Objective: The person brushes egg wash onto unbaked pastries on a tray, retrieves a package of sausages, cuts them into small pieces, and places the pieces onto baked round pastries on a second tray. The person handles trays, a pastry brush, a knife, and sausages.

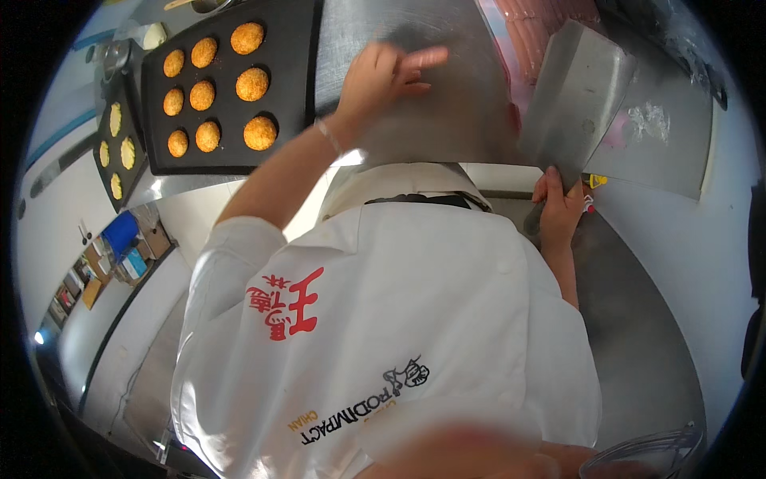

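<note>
My right hand is closed around the handle of a broad, flat metal cleaver. Its wide blade points away from me over the right part of the counter, beside a pack of pink sausages and partly in front of it. Over the bare steel counter, my left hand holds nothing. One of its fingers stretches to the right and the others are loosely bent, slightly blurred. To its left is a black baking tray with several round golden-brown crumbed pieces in rows.
Farther left, a smaller dark tray carries pale yellow pieces. Crumpled clear plastic lies at the counter's right side, with a small yellow item by its front edge. Shelves with boxes stand low at the left.
</note>
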### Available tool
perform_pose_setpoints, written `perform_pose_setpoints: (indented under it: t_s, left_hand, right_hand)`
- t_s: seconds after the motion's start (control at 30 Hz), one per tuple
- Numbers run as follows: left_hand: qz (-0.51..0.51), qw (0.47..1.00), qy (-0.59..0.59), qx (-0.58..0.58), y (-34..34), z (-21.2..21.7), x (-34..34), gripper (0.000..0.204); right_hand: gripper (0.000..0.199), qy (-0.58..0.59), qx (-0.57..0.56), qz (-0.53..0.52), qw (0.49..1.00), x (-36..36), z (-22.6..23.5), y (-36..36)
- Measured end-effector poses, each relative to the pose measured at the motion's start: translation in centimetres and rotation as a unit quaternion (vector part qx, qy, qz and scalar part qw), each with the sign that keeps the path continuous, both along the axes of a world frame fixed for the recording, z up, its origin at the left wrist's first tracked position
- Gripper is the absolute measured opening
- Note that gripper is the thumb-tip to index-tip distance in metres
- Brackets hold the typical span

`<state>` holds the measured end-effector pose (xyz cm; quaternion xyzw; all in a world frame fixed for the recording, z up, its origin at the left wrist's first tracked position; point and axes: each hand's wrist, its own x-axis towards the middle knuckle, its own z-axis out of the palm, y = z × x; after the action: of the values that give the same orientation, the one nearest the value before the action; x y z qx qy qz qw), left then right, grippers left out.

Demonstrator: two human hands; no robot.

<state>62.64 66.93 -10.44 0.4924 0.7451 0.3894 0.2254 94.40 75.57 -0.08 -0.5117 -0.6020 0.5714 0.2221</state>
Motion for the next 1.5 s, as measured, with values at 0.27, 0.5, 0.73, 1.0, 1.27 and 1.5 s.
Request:
perform_pose_setpoints:
  t_s: [0.27,0.5,0.73,1.0,1.27,1.5]
  left_hand:
    - [-0.043,0.948,0.312,0.057,-1.8,-2.8,-0.9,0.014]
    - [0.025,0.937,0.335,0.094,0.0,-2.7,-1.4,0.029]
    - [0.022,0.982,0.174,-0.066,-6.2,-1.8,3.3,0.045]
    - [0.053,0.989,0.132,-0.049,-9.1,-2.1,3.2,0.030]
    - [0.033,0.989,0.144,-0.014,-9.9,-3.1,2.9,0.027]
    - [0.038,0.989,0.145,-0.007,-10.0,-3.2,3.0,0.026]
  right_hand:
    - [0.020,-0.025,-0.009,0.034,0.999,-1.2,0.6,0.6]
    - [0.017,-0.038,0.020,0.093,0.995,-2.8,1.1,0.1]
    - [0.019,-0.220,0.063,0.225,0.947,-3.0,-0.8,-1.6]
    - [0.023,-0.257,0.212,0.335,0.881,-5.6,-2.2,-5.3]
    - [0.023,-0.217,0.287,0.358,0.862,-6.7,-3.4,-6.4]
    - [0.023,-0.229,0.294,0.356,0.857,-7.3,-3.1,-6.8]
